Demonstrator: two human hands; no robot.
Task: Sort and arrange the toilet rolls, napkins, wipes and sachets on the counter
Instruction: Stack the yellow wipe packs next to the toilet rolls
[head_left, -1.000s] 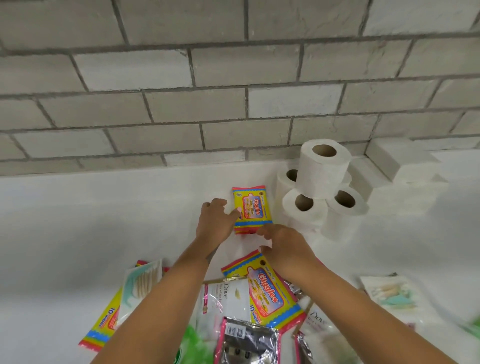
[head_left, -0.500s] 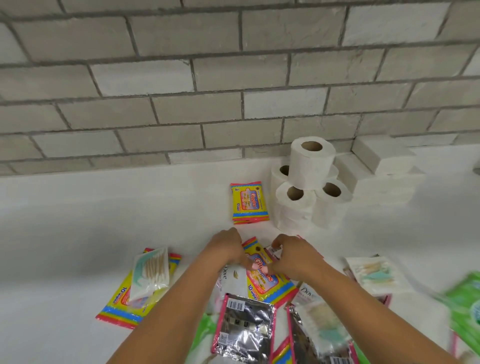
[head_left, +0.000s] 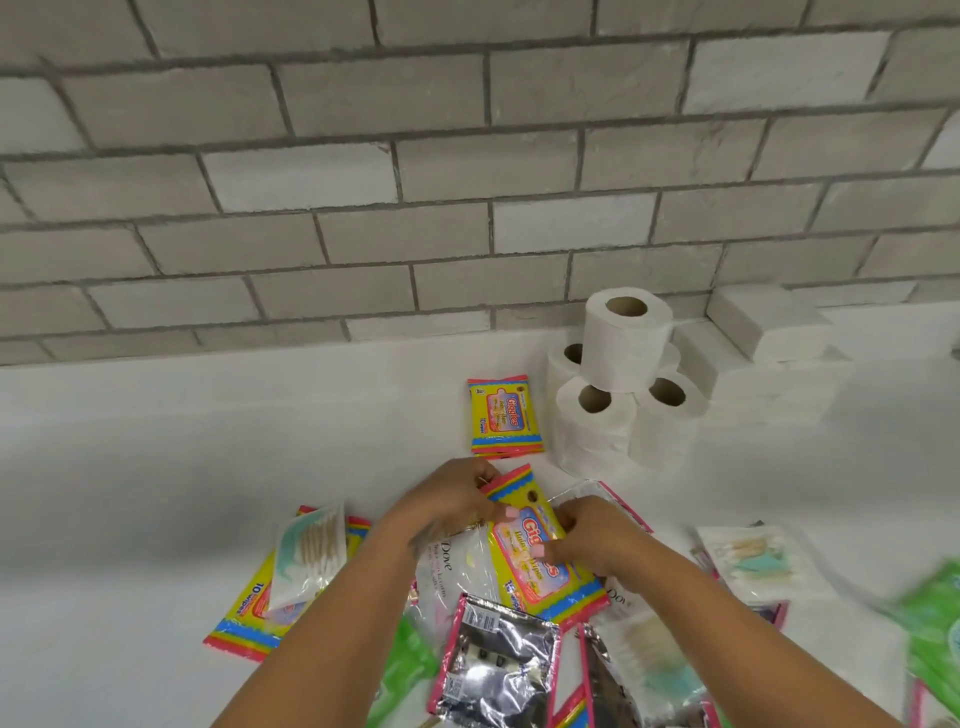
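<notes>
At six o'clock from the toilet rolls (head_left: 618, 384), on the counter (head_left: 156, 467), the left hand (head_left: 447, 504) and right hand (head_left: 597, 535) each gripped an edge of the yellow wipes pack (head_left: 540, 561); another wipes pack (head_left: 503, 415) lay at twelve o'clock of them.

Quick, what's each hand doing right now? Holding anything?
Left hand: fingers curled on the top left edge of the yellow Giggles wipes pack, gripping it.
Right hand: pinches the same pack's right edge.
</notes>
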